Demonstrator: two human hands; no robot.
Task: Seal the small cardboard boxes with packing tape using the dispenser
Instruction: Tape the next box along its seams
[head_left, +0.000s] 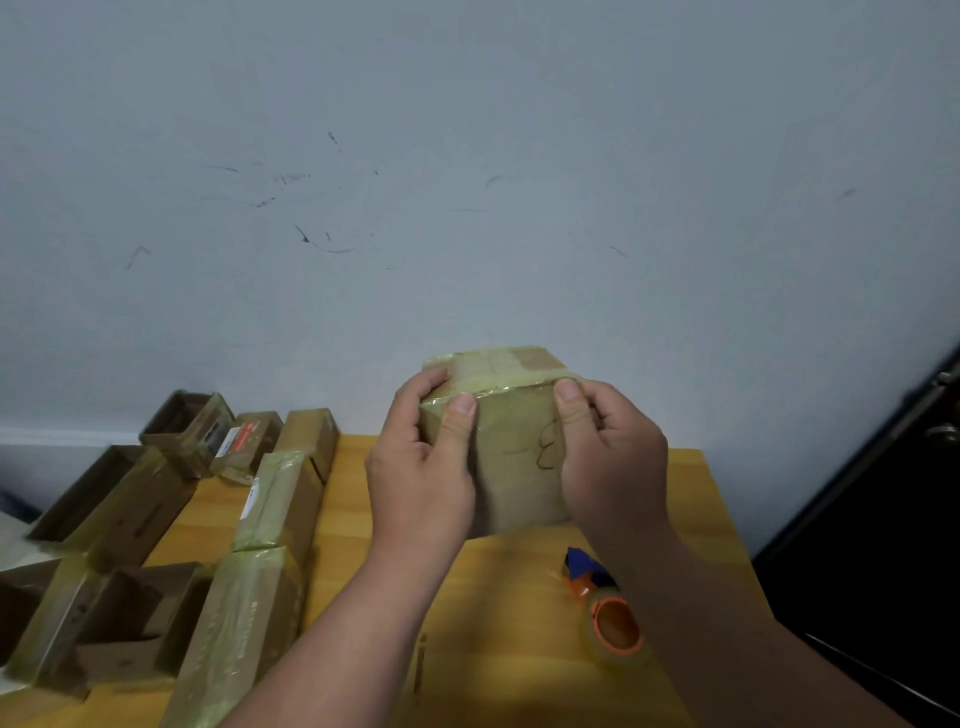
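While the tape dispenser (608, 608) lies on the yellow counter (519, 649) at lower right, a taped cardboard box (511, 441) is gripped at centre frame by the left hand (421, 467) and right hand (613, 457). More boxes (270, 499) are ranged at left.

Both hands raised side by side, left (421, 467) and right (613, 457), fingers curled, thumbs up.

Gripped at both sides, raised above yellow table (519, 597): taped cardboard box (511, 457) | left hand (421, 467), thumb pressed on near face | right hand (613, 457), thumb on top edge | tape dispenser (605, 608) lying on table under right forearm | more boxes (260, 519) clustered left
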